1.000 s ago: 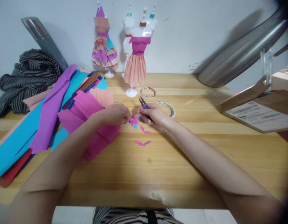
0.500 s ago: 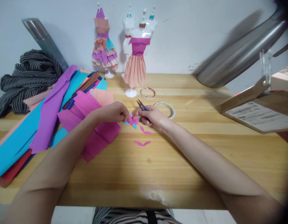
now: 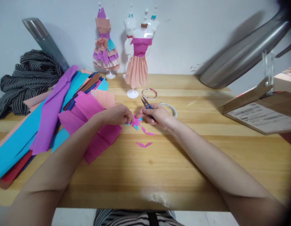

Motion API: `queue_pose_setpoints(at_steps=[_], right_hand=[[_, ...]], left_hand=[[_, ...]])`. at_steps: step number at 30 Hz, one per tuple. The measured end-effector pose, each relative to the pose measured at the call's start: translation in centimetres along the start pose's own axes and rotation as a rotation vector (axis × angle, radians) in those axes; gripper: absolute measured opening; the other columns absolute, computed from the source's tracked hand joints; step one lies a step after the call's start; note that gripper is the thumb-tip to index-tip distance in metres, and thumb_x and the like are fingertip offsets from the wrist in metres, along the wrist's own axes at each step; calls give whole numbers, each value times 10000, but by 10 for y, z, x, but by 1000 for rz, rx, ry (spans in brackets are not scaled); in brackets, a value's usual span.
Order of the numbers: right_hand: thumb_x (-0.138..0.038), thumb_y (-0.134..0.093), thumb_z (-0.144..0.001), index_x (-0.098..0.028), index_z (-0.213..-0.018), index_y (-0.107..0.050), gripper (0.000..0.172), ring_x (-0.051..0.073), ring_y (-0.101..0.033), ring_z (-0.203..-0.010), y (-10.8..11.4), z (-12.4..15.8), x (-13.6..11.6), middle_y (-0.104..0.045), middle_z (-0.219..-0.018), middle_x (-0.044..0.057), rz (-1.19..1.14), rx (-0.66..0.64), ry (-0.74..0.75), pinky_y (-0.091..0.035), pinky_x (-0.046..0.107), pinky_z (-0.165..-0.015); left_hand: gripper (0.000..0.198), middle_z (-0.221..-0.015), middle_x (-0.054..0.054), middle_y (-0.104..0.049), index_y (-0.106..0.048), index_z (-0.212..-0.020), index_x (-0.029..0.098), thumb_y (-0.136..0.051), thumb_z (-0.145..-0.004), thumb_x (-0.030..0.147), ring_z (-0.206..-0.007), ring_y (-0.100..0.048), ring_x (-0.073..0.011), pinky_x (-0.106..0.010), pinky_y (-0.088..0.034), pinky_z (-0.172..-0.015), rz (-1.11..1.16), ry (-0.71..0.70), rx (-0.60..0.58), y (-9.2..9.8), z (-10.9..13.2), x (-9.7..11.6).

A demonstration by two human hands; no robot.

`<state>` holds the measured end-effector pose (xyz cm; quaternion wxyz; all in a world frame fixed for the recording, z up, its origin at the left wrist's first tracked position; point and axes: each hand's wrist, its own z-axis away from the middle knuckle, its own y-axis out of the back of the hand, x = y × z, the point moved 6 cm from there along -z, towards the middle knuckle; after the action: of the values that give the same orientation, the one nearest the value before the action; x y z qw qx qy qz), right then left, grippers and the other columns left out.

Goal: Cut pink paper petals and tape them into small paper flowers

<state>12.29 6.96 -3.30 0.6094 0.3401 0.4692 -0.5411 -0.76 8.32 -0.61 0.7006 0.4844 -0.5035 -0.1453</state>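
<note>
My right hand [image 3: 158, 114] holds small blue-handled scissors [image 3: 147, 104], their blades pointing up and to the left. Thumb and index finger of that hand are stretched towards a flower-like pile of pink and blue paper petals [image 3: 136, 121] on the table. At the pile's left edge, my left hand [image 3: 121, 115] is closed, its fingertips pinched down on the paper flower. Just in front lie cut pink paper scraps [image 3: 144, 145], shaped like joined petals. A white roll of tape [image 3: 174, 110] is partly hidden behind my right hand.
Folded crepe paper [image 3: 50, 116] in several colours covers the left side, beside a striped cloth [image 3: 29, 78]. Paper-dressed mannequins [image 3: 137, 72] stand at the back, near a smaller tape ring [image 3: 149, 94]. A metal jug [image 3: 239, 53] and a cardboard box [image 3: 260, 110] are on the right.
My right hand has shifted slightly right with the scissors, covering more of the tape roll. The left hand has edged right over the petals, and more pink petals show between the hands.
</note>
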Motion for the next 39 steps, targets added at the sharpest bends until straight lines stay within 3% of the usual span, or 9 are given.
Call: queue_pose_setpoints(at_steps=[13,17,20,24,28,31,34,36,39], right_hand=[[-87,-554,-709,-118,-643,-580,78,35,-320,-289,-2,-2,7,-698,-597,88,37,-18,-43,-159,189,-297],[-117,-570,-717,-119,-659,-572,58,28,-306,-294,-2,0,2,-683,-586,75,-26,-38,3,-142,184,-307],[-154,-595,-720,-123,-701,-578,40,25,-306,-301,3,2,-9,-659,-569,42,-95,-10,94,-147,179,-319],[-193,-623,-722,-125,-736,-592,76,25,-310,-317,11,6,-22,-644,-579,18,-101,-10,186,-144,188,-321],[-214,-622,-747,-134,-753,-588,87,28,-304,-330,14,8,-27,-637,-582,9,-98,-13,229,-146,198,-330],[-214,-620,-752,-139,-758,-584,84,32,-306,-334,13,10,-29,-636,-582,9,-89,-20,244,-144,206,-338],[-221,-619,-739,-142,-755,-586,87,33,-303,-337,11,13,-32,-631,-587,6,-68,-42,257,-132,216,-346],[-238,-614,-735,-145,-767,-588,102,36,-302,-345,9,16,-35,-629,-601,6,-36,-60,273,-131,224,-355],[-277,-594,-743,-152,-785,-591,132,49,-303,-363,8,19,-39,-613,-598,-1,96,-63,310,-150,234,-377]], left_hand=[[271,-687,-28,-720,-658,-571,114,-420,-577,-13,-621,-605,-93,-159,-416,-594,38,39,-32,10,5,0],[324,-612,5,-678,-717,-689,128,-435,-598,-3,-557,-551,-81,-172,-388,-562,45,74,-27,10,6,10],[281,-678,8,-683,-727,-773,140,-490,-664,34,-590,-542,-76,-176,-373,-579,105,-7,-79,1,6,32],[159,-651,15,-636,-676,-685,147,-533,-727,92,-581,-495,-70,-192,-329,-564,36,-154,-218,-28,2,55],[194,-810,-31,-667,-679,-758,146,-488,-769,115,-722,-548,-125,-228,-355,-639,-112,-10,29,-35,-10,45],[219,-874,-47,-648,-688,-824,150,-471,-795,146,-782,-565,-152,-244,-357,-642,-159,-17,41,-44,-13,44],[222,-828,-48,-630,-681,-734,145,-471,-804,165,-736,-551,-146,-244,-337,-604,-177,-6,39,-48,-15,44],[192,-749,-30,-621,-667,-678,144,-504,-778,158,-694,-537,-129,-233,-338,-597,-99,38,135,-40,-15,42],[127,-582,16,-558,-646,-643,137,-562,-736,158,-565,-478,-85,-206,-331,-552,170,191,389,-15,-10,29]])
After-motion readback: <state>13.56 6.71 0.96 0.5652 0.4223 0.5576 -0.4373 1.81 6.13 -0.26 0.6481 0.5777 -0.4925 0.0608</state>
